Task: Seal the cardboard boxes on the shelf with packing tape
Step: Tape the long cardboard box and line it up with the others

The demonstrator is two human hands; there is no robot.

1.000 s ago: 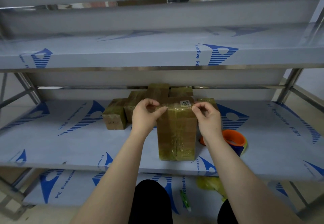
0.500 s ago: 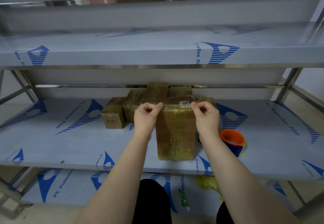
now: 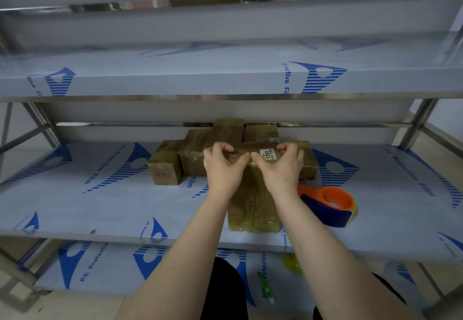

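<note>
A tape-wrapped cardboard box (image 3: 253, 204) lies on the middle shelf (image 3: 100, 209), long side toward me, with a white label reading 1203 on its top. My left hand (image 3: 223, 166) and my right hand (image 3: 281, 166) sit side by side on the box's top far end, fingers curled over it and thumbs nearly touching. An orange and blue tape dispenser (image 3: 330, 205) lies on the shelf just right of the box.
Several more taped boxes (image 3: 175, 159) are clustered behind the front one. The upper shelf edge (image 3: 225, 84) hangs low above them. On the bottom shelf lie a green and white pen-like tool (image 3: 265, 287) and a crumpled yellowish tape scrap (image 3: 292, 263).
Both hands were at the box's two top corners; they have moved inward and now meet near the middle of the top. The box and dispenser stay put.
</note>
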